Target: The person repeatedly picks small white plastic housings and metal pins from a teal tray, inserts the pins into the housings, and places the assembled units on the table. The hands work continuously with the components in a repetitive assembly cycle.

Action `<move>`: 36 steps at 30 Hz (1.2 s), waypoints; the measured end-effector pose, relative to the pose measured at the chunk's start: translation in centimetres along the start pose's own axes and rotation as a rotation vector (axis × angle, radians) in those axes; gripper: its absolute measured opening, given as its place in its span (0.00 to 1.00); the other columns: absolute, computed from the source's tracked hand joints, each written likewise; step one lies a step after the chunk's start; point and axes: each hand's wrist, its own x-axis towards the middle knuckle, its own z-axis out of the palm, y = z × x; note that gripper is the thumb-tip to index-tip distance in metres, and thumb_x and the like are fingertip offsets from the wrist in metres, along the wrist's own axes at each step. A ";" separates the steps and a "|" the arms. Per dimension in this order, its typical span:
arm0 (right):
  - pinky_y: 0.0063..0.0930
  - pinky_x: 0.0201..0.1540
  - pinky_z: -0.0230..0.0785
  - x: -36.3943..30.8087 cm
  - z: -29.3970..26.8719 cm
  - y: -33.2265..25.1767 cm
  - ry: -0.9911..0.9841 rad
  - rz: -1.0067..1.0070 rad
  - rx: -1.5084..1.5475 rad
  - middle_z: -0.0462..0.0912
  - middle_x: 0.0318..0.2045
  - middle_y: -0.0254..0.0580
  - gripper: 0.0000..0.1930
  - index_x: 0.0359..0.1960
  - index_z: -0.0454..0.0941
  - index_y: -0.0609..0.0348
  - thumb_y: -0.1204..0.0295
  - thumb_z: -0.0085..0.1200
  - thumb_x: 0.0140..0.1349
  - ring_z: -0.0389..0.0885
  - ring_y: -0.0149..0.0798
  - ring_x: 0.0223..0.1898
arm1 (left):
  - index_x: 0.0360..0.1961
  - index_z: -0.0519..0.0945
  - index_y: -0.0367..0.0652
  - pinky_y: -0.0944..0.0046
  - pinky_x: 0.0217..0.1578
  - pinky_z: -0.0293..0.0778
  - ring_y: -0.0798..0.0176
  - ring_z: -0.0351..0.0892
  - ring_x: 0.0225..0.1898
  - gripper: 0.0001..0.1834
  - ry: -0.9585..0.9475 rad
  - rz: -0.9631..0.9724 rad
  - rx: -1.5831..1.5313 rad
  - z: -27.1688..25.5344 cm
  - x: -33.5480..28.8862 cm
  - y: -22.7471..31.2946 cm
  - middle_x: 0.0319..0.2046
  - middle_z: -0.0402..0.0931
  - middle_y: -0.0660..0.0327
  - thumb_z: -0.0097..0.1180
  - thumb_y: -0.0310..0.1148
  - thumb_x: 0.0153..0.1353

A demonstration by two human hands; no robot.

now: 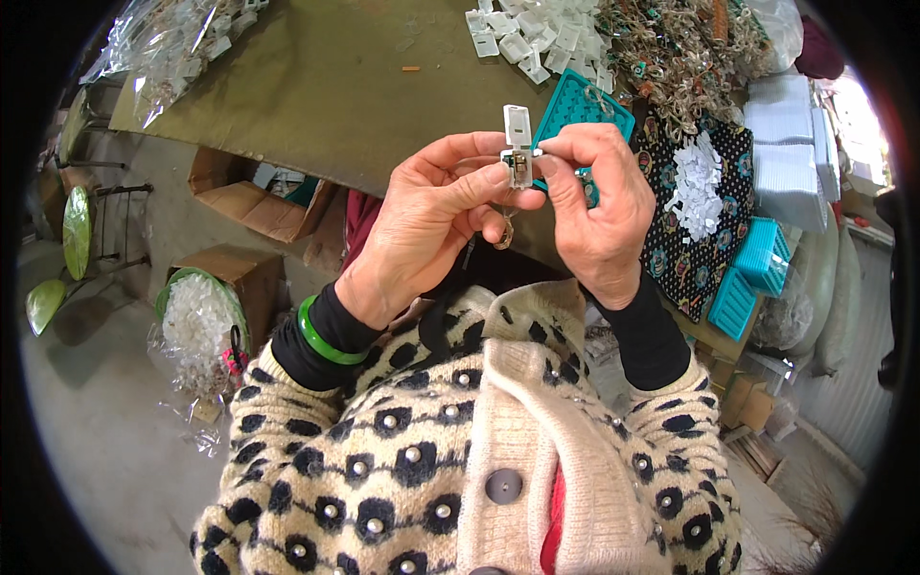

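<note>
Over the olive-green tabletop (316, 105), by a teal tray (565, 105), the left hand (426, 201) pinches an open hinged plastic case (518, 132); the right hand (604, 211) pinches at its side — on what, I cannot tell. Likely light, stiff, slippery — hold its sides, sparing the thin hinge (518, 148).

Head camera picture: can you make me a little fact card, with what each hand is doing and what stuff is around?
Left hand: pinching a small white case, lid up, metal parts inside
Right hand: fingertips at the case's right edge; can't tell exactly what they grip
Left wrist: green bangle over a black cuff
Just beyond the hands: teal tray
Far side of the table: heap of white cases
To the right: white pieces on a patterned dark cloth
</note>
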 end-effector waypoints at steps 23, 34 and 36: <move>0.20 0.48 0.71 0.1 -1.2 -1.2 -0.197 0.802 1.178 0.77 0.40 0.36 0.13 0.46 0.70 0.63 0.79 0.59 0.63 0.76 0.27 0.44 | 0.45 0.79 0.36 0.75 0.21 0.70 0.70 0.78 0.26 0.11 -0.010 0.148 0.246 1.3 -0.9 -0.1 0.34 0.80 0.59 0.62 0.24 0.62; 0.19 0.42 0.76 -0.7 -1.5 -0.5 0.026 0.547 0.729 0.85 0.38 0.39 0.11 0.48 0.79 0.66 0.77 0.58 0.65 0.82 0.27 0.38 | 0.48 0.74 0.38 0.74 0.23 0.70 0.65 0.81 0.31 0.11 -0.051 0.073 0.155 2.0 -0.4 -1.6 0.37 0.81 0.52 0.57 0.29 0.67; 0.20 0.40 0.76 -1.1 -1.6 -0.3 0.055 0.464 0.608 0.85 0.36 0.38 0.09 0.45 0.81 0.65 0.78 0.59 0.64 0.83 0.27 0.36 | 0.47 0.74 0.38 0.74 0.22 0.68 0.65 0.82 0.31 0.11 -0.050 0.035 0.130 2.1 -0.5 -1.6 0.37 0.82 0.50 0.56 0.29 0.67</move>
